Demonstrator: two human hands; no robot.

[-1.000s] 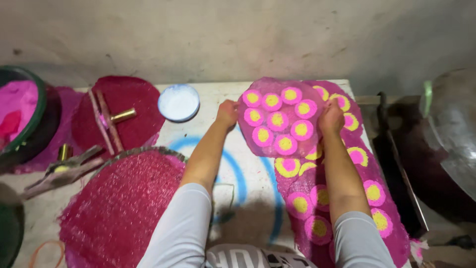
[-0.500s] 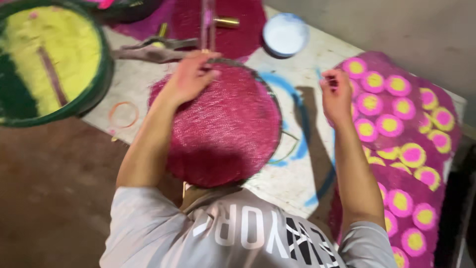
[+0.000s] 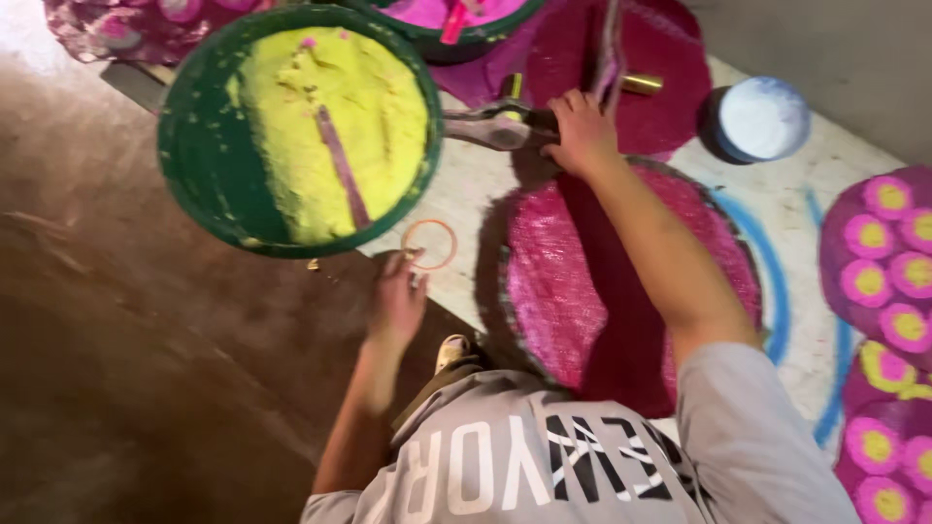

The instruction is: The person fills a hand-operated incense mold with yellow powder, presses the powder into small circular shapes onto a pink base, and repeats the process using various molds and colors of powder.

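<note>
My left hand [image 3: 398, 296] reaches to the near edge of the white table [image 3: 466, 194], where its fingertips pinch the rim of a thin orange ring [image 3: 430, 245]. My right hand [image 3: 581, 128] is stretched over a round pink mesh mat [image 3: 553, 281] and closed on the handle of a grey metal tool [image 3: 490, 124] lying on the table. Just left of that tool stands a big green basin [image 3: 189, 146] of yellow powder with a stick lying in it.
A white-lidded tub [image 3: 762, 116] and a brass cylinder [image 3: 643, 85] sit at the back by a maroon mat [image 3: 670, 49]. A cloth with pink and yellow circles [image 3: 888, 252] lies right. Another basin with pink powder [image 3: 456, 15] is at the top. Brown floor [image 3: 126, 369] is left.
The view has swung left. My left hand has left the pink mat and dropped to the orange ring. My right hand has moved from the patterned cloth to the metal tool.
</note>
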